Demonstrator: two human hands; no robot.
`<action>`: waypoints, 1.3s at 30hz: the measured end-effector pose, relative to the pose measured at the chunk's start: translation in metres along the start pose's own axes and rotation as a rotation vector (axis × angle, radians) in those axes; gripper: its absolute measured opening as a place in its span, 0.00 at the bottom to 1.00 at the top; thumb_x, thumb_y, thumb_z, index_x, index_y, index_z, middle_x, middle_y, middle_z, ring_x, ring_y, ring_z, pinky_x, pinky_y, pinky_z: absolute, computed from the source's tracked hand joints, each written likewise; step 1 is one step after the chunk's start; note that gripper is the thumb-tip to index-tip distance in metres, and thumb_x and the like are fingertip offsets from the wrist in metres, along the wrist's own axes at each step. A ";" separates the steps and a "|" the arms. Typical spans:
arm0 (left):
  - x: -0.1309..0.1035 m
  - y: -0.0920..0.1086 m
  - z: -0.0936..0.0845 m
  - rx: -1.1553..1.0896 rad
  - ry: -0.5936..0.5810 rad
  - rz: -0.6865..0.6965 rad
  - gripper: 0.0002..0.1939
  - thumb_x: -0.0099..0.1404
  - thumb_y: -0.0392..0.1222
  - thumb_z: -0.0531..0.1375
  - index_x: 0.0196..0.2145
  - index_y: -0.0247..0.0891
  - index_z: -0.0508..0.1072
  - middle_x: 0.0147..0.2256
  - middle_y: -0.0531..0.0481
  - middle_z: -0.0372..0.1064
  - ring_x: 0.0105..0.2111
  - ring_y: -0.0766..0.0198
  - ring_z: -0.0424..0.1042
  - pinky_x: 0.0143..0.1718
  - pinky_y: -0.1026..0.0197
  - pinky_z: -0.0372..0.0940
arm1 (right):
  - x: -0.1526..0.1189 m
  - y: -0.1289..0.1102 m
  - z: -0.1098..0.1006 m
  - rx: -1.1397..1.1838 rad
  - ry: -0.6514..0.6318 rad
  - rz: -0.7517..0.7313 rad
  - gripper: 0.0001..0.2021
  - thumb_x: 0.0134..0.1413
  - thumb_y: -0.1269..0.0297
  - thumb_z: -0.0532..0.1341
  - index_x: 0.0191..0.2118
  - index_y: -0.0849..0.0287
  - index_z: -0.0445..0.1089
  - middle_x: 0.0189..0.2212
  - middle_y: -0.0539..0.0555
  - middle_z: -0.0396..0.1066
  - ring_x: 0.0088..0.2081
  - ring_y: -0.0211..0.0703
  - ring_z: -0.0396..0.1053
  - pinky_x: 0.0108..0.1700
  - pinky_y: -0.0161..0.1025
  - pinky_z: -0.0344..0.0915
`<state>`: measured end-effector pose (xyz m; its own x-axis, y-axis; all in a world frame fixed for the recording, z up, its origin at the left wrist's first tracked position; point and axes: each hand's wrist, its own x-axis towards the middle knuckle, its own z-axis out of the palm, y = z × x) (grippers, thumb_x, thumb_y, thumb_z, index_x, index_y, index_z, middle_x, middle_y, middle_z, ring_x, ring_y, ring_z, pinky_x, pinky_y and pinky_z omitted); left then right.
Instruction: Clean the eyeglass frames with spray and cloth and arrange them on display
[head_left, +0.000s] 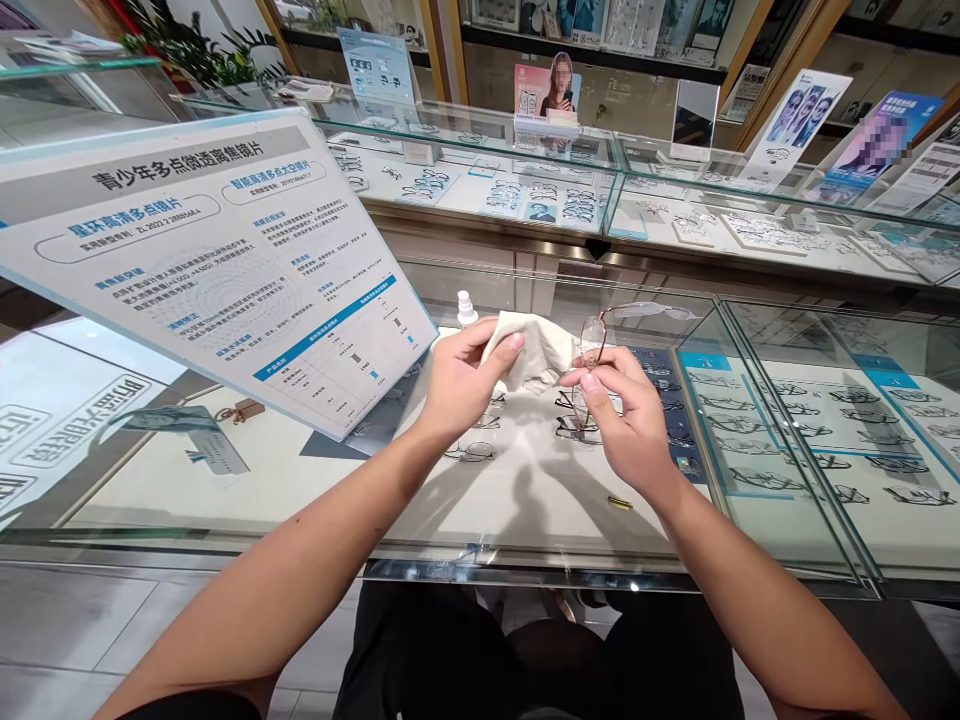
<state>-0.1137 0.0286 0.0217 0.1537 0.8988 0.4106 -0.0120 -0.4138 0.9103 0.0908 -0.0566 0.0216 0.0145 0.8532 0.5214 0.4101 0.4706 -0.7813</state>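
Observation:
My left hand [466, 372] is closed on a cream-coloured cloth [532, 350], which bunches up between thumb and fingers and reaches toward the glasses. Held in my right hand [621, 405] is a pair of thin reddish-brown framed eyeglasses [602, 325], turned on end with one lens above the fingers and the other below. One temple, its end clear or sleeved in something clear, points out to the right. The cloth's right edge is close to the frame; whether it touches a lens I cannot tell. Both hands are above the glass counter.
A large printed sign [247, 290] leans over the counter on the left. Behind my left hand is a white bottle [466, 308]. Eyeglass frames [474, 452] lie in the display case [555, 575], and a small yellow item [619, 502] is at right. More cases stand behind.

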 end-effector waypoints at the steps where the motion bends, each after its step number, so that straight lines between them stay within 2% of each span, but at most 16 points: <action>1: 0.001 0.000 0.000 -0.020 -0.001 -0.018 0.20 0.68 0.61 0.70 0.38 0.39 0.85 0.35 0.47 0.79 0.35 0.61 0.73 0.37 0.59 0.69 | 0.000 0.000 0.000 0.002 0.002 0.003 0.15 0.78 0.58 0.59 0.45 0.50 0.85 0.49 0.56 0.73 0.55 0.50 0.73 0.60 0.50 0.67; 7: 0.006 -0.008 -0.007 -0.130 -0.118 -0.108 0.18 0.64 0.57 0.75 0.33 0.38 0.82 0.29 0.52 0.73 0.30 0.67 0.67 0.32 0.63 0.63 | 0.000 -0.002 -0.003 0.013 0.008 0.011 0.15 0.77 0.56 0.59 0.45 0.49 0.85 0.49 0.56 0.73 0.56 0.52 0.72 0.61 0.52 0.67; 10: 0.007 -0.009 -0.008 -0.248 -0.163 -0.222 0.18 0.59 0.51 0.78 0.38 0.39 0.81 0.34 0.52 0.76 0.33 0.65 0.72 0.34 0.64 0.68 | 0.001 -0.002 -0.005 0.042 0.000 0.029 0.16 0.78 0.56 0.59 0.44 0.49 0.85 0.49 0.55 0.73 0.56 0.52 0.72 0.61 0.52 0.65; 13: 0.009 -0.003 -0.007 -0.400 -0.149 -0.368 0.24 0.53 0.45 0.80 0.44 0.41 0.78 0.38 0.50 0.79 0.35 0.63 0.78 0.38 0.61 0.73 | 0.002 -0.002 -0.006 0.079 -0.016 0.043 0.15 0.78 0.56 0.59 0.44 0.49 0.84 0.48 0.55 0.72 0.56 0.51 0.72 0.61 0.51 0.65; 16: 0.010 0.003 -0.005 -0.495 -0.122 -0.453 0.30 0.48 0.40 0.81 0.47 0.41 0.75 0.36 0.53 0.78 0.31 0.65 0.77 0.35 0.62 0.74 | 0.002 -0.001 -0.005 0.086 -0.032 0.045 0.15 0.78 0.57 0.59 0.44 0.49 0.84 0.48 0.55 0.72 0.54 0.50 0.71 0.60 0.51 0.64; 20: 0.012 0.004 -0.006 -0.532 -0.131 -0.478 0.30 0.44 0.35 0.82 0.42 0.38 0.74 0.33 0.53 0.78 0.30 0.65 0.77 0.33 0.63 0.74 | 0.002 0.000 -0.005 0.095 -0.046 0.067 0.15 0.78 0.56 0.59 0.44 0.49 0.84 0.46 0.55 0.73 0.53 0.49 0.71 0.60 0.50 0.63; 24: 0.013 0.005 -0.006 -0.548 -0.107 -0.521 0.28 0.44 0.36 0.82 0.40 0.36 0.75 0.34 0.51 0.79 0.30 0.64 0.79 0.34 0.62 0.76 | 0.002 0.001 -0.005 0.099 -0.045 0.080 0.16 0.78 0.55 0.59 0.44 0.49 0.84 0.45 0.54 0.72 0.52 0.50 0.71 0.59 0.50 0.64; 28: 0.013 0.009 -0.006 -0.585 -0.100 -0.545 0.24 0.49 0.43 0.81 0.40 0.38 0.77 0.32 0.53 0.78 0.29 0.64 0.78 0.33 0.62 0.75 | 0.003 0.001 -0.006 0.095 -0.038 0.082 0.15 0.78 0.55 0.59 0.43 0.49 0.84 0.44 0.54 0.73 0.52 0.50 0.71 0.58 0.50 0.64; 32: 0.014 0.009 -0.007 -0.548 -0.149 -0.527 0.22 0.55 0.51 0.79 0.37 0.37 0.77 0.30 0.52 0.77 0.28 0.65 0.75 0.31 0.64 0.72 | 0.004 0.002 -0.006 0.086 -0.046 0.085 0.15 0.78 0.54 0.59 0.44 0.49 0.83 0.43 0.54 0.72 0.50 0.49 0.71 0.57 0.49 0.65; 35: 0.013 0.008 -0.008 -0.477 -0.198 -0.477 0.22 0.57 0.53 0.79 0.40 0.38 0.77 0.32 0.52 0.77 0.29 0.66 0.75 0.30 0.65 0.71 | 0.004 0.001 -0.005 0.088 -0.053 0.085 0.16 0.78 0.53 0.59 0.42 0.50 0.83 0.42 0.54 0.73 0.49 0.49 0.71 0.57 0.49 0.65; 39: 0.011 0.006 -0.010 -0.416 -0.290 -0.396 0.28 0.60 0.50 0.78 0.52 0.42 0.73 0.33 0.55 0.78 0.28 0.66 0.75 0.28 0.66 0.68 | 0.006 0.000 -0.005 0.109 -0.099 0.101 0.18 0.78 0.52 0.58 0.41 0.52 0.83 0.41 0.54 0.73 0.49 0.49 0.71 0.56 0.48 0.64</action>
<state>-0.1217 0.0373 0.0322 0.4852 0.8723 0.0616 -0.2729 0.0842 0.9583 0.0958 -0.0532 0.0264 -0.0417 0.9127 0.4066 0.3101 0.3987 -0.8631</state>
